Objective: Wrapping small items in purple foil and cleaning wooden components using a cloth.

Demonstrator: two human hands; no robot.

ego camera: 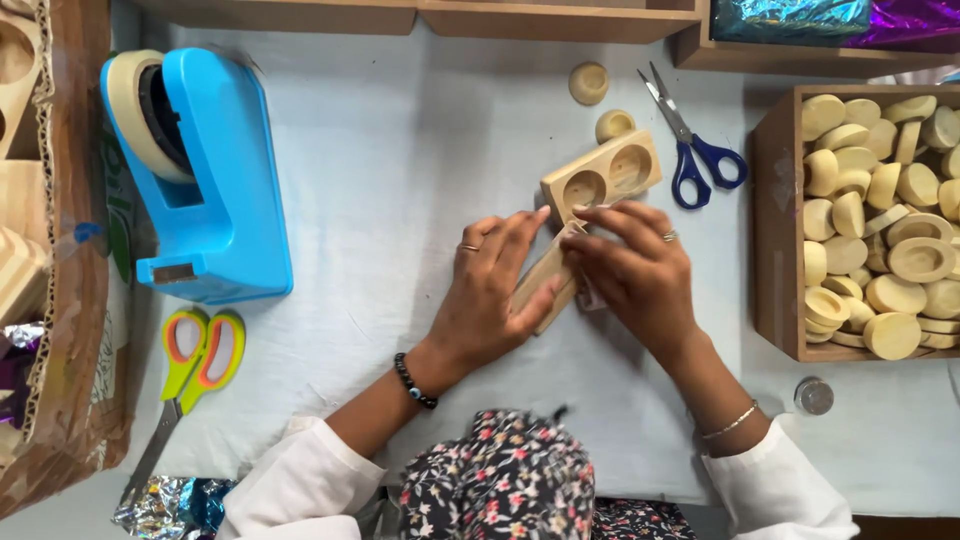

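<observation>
Left hand and right hand both closed around a small wooden block, tilted, held at mid surface; fingertips meet over its upper end. Just beyond the hands: wooden tray with two round hollows, two loose wooden discs above it. Blue-handled scissors right of the tray. Box of wooden discs far right. Blue tape dispenser and green-orange scissors to the left.

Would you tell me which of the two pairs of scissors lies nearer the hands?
The blue-handled scissors, just above the right hand; the green-and-orange pair lies farther off, beyond the left hand.
</observation>
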